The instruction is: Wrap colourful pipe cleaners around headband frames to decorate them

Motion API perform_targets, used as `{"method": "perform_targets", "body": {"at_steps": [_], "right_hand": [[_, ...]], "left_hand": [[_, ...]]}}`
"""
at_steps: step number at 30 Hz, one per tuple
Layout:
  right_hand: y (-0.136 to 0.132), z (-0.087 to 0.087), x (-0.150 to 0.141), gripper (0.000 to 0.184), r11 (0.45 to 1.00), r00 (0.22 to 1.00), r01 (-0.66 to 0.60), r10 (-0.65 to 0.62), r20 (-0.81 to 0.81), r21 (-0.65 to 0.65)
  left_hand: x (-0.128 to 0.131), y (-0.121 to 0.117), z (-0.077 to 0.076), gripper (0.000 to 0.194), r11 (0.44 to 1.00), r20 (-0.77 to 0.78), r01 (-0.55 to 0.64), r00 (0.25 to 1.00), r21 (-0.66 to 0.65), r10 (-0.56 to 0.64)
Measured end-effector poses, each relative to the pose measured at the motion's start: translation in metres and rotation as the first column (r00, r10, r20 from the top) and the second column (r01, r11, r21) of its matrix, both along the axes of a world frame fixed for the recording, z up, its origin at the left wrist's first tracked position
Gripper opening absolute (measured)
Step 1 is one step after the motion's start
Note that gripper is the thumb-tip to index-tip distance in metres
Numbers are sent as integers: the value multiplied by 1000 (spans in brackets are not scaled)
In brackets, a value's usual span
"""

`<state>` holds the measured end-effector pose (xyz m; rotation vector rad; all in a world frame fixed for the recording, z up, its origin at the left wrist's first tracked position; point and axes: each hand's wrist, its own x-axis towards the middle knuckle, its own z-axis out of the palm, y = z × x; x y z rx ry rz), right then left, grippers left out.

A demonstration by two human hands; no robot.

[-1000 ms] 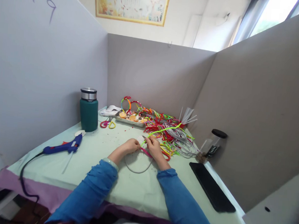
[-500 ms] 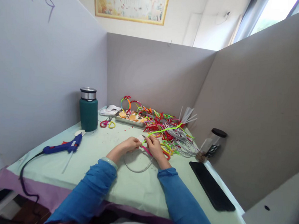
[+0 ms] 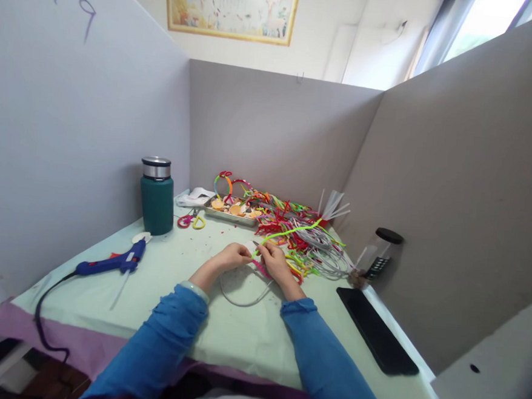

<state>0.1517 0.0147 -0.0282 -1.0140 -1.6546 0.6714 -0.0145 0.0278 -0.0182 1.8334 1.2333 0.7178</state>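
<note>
Both hands meet over the middle of the table. My left hand (image 3: 234, 256) is closed, its fingertips pinching the upper part of a thin grey hoop (image 3: 243, 305) where a pink fuzzy stretch (image 3: 261, 268) is wrapped. Close beside it, my right hand (image 3: 274, 261) is closed on a lime-green pipe cleaner (image 3: 293, 230), whose long free end runs up to the right. A small grey tip (image 3: 256, 243) shows by the right fingers; I cannot tell what it belongs to. A red-orange loop (image 3: 296, 276) shows just right of that hand. The fingertips hide the exact contact.
Behind the hands lie a metal tray (image 3: 232, 218) and a heap of coloured pipe cleaners (image 3: 287, 216) with grey hoops (image 3: 328, 252). At left are scissors (image 3: 191, 221), a green bottle (image 3: 157, 204) and a corded blue glue gun (image 3: 111, 264). A black phone-like slab (image 3: 377, 332) and clear bottle (image 3: 383, 256) stand right.
Hardly anything differs. The whole view has shifted very slightly; both hands keep their hold on the hoop and the lime-green pipe cleaner.
</note>
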Motion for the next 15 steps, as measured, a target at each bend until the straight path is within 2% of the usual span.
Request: {"method": "perform_targets", "body": {"at_steps": [4,10,15], "right_hand": [[0,0,0,29,1000,1000,-9,9,-19,-20],[-1,2,0,28,1000,1000,-13,13,-5,-4],[1,0,0,28,999,998,3,-5,-56,-40]], "left_hand": [[0,1,-1,22,996,1,27,1000,87,-27],[0,-4,5,24,990,-124,-10,992,137,27],[1,-5,7,23,981,-88,47,996,190,-30]]}}
